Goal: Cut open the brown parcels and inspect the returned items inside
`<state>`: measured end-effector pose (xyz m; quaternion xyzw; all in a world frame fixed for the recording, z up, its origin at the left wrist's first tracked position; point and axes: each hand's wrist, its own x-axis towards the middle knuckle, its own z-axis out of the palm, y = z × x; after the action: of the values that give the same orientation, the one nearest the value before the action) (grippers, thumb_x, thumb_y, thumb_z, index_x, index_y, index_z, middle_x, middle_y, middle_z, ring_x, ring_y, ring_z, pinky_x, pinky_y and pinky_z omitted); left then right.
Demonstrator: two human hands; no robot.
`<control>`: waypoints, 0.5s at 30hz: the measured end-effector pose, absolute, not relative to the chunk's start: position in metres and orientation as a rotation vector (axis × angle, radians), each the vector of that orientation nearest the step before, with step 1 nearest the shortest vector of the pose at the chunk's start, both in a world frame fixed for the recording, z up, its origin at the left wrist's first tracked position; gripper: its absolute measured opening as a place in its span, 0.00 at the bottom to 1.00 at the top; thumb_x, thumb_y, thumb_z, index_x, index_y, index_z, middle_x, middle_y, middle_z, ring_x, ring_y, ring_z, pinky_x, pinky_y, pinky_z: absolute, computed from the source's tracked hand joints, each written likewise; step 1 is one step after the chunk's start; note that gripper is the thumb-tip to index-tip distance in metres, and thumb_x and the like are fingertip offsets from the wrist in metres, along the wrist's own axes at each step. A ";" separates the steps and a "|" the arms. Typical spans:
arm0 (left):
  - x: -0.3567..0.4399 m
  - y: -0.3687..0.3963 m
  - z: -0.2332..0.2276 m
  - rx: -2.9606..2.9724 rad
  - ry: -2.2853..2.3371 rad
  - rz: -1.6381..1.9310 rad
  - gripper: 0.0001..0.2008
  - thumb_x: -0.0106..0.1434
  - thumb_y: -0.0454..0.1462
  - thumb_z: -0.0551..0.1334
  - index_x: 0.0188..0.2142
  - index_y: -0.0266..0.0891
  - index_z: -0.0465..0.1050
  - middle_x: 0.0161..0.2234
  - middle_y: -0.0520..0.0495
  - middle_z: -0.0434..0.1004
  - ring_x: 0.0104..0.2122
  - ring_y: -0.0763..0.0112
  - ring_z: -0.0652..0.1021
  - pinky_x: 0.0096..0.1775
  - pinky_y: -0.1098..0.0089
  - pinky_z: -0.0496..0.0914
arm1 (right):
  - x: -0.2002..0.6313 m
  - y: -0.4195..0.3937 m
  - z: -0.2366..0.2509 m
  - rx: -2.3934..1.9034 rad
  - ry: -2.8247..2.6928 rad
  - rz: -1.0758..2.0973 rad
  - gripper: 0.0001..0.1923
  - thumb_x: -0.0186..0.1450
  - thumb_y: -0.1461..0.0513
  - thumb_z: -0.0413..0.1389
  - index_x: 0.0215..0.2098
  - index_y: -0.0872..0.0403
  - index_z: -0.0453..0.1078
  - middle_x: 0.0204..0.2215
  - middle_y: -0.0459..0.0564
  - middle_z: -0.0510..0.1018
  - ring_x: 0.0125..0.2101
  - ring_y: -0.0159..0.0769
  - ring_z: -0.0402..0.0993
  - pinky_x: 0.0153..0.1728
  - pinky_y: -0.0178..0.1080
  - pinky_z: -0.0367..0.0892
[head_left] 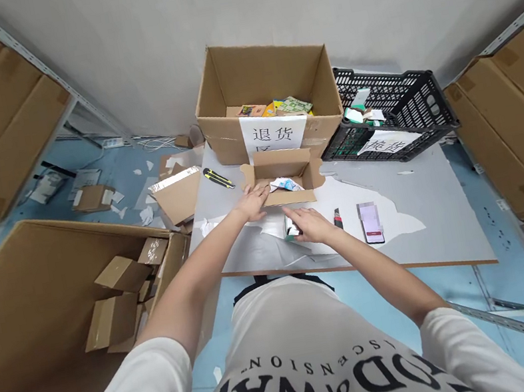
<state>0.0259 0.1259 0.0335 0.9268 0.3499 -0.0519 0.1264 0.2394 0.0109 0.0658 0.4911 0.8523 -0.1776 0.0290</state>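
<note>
We are standing at the worktop [429, 220] with a small open mailer carton [283, 175] in front of us, its flaps spread and some crumpled white and blue wrapping [285, 184] showing inside. Our left hand [253, 201] lies with fingers spread, palm down, on the carton's near left edge, pressing rather than gripping. Our right hand [312, 224] is curled around a small pale packet [290, 227], just beside the carton's front wall and over a sheet of white wrapping paper [269, 238]; the fingers look closed on it, though what the packet is we cannot make out. We judge this to be the unpacking of a parcel, with the item out of the carton and in hand while the other hand steadies the carton. The next move would seem to call for a firm hold on the packet and a lift clear of the loose paper, keeping away from the little cutter [337, 218] and the phone [371, 223] lying to the right. Behind the carton stand a large labelled box [228, 121] with goods in it and a black crate [422, 100]; a yellow utility knife [217, 178] lies at the left.
</note>
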 end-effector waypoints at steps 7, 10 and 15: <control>0.044 0.057 0.058 2.539 0.985 0.442 0.18 0.65 0.40 0.51 0.52 0.38 0.66 0.54 0.41 0.69 0.56 0.66 0.67 0.59 0.62 0.55 | 0.257 0.008 0.050 1.502 2.823 -0.688 0.58 0.51 0.53 0.65 0.67 0.55 0.33 0.59 0.66 0.61 0.58 0.53 0.59 0.53 0.53 0.57; 0.058 0.029 0.064 2.493 0.945 0.497 0.14 0.66 0.39 0.51 0.47 0.40 0.70 0.49 0.43 0.74 0.51 0.68 0.72 0.58 0.62 0.58 | 0.263 0.001 0.049 1.582 2.866 -0.672 0.61 0.50 0.50 0.65 0.67 0.55 0.31 0.62 0.65 0.55 0.62 0.53 0.51 0.58 0.57 0.48; 0.068 0.017 0.072 2.529 0.931 0.375 0.13 0.66 0.37 0.51 0.46 0.43 0.71 0.48 0.46 0.74 0.51 0.67 0.71 0.59 0.57 0.55 | 0.273 -0.019 0.059 1.655 2.883 -0.639 0.49 0.55 0.49 0.61 0.66 0.54 0.43 0.62 0.62 0.56 0.63 0.52 0.48 0.59 0.60 0.45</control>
<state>0.0677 0.0174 0.0724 0.9091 0.3345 0.1348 0.2087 0.2727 -0.0186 0.0590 0.4852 0.8454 -0.1874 -0.1216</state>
